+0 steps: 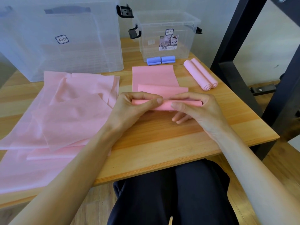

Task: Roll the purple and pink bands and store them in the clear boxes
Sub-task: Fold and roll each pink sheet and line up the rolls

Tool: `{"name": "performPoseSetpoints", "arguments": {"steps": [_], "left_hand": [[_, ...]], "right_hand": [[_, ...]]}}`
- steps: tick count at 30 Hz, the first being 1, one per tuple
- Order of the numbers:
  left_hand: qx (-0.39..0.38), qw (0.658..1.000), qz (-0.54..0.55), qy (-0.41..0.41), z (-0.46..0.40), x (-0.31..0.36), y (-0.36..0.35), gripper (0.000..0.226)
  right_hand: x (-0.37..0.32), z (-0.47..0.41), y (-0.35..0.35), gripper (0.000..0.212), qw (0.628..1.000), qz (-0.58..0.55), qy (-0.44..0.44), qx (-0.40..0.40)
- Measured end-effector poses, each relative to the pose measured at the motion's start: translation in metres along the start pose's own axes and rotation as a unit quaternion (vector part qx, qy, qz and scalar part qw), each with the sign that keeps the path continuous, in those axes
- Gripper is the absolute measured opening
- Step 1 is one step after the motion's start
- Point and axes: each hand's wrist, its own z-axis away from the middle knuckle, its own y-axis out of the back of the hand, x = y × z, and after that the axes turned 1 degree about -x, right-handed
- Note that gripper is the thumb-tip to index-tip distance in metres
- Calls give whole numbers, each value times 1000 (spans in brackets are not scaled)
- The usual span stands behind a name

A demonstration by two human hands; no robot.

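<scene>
Left hand (134,104) and right hand (193,108) both pinching partly rolled pink band (164,105) at mid-table (162,143), unrolled length (154,77) stretching toward small clear box (167,36); two finished pink rolls (200,73) lying right

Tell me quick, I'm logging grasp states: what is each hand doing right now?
Left hand: curled round the left part of the pink band being rolled.
Right hand: pinching the right part of the same roll.
</scene>
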Motion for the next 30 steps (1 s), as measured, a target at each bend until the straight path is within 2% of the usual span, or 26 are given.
{"name": "performPoseSetpoints", "arguments": {"steps": [4, 8, 11, 14, 18, 21, 24, 30], "left_hand": [[0, 999, 33, 30, 0, 1, -1, 9], [-17, 1000, -8, -13, 2, 2, 0, 17], [-13, 1000, -15, -16, 2, 1, 0, 15], [-9, 1000, 9, 10, 2, 2, -1, 8], [-8, 998, 47, 44, 2, 3, -2, 11], [0, 1000, 26, 13, 1, 2, -1, 13], [-12, 1000, 8, -24, 1, 1, 0, 15], [1, 1000, 11, 2, -1, -1, 0, 9]], "right_hand": [[0, 1, 0, 25, 1000, 7, 11, 2], [0, 1, 1, 24, 1000, 8, -3, 14], [1, 1, 0, 26, 1000, 8, -11, 10], [0, 0, 0, 27, 1000, 4, -6, 4], [0, 1, 0, 30, 1000, 8, 8, -5], [0, 2, 0, 22, 1000, 10, 3, 3], [1, 1, 0, 23, 1000, 13, -3, 11], [0, 1, 0, 28, 1000, 9, 2, -1]]}}
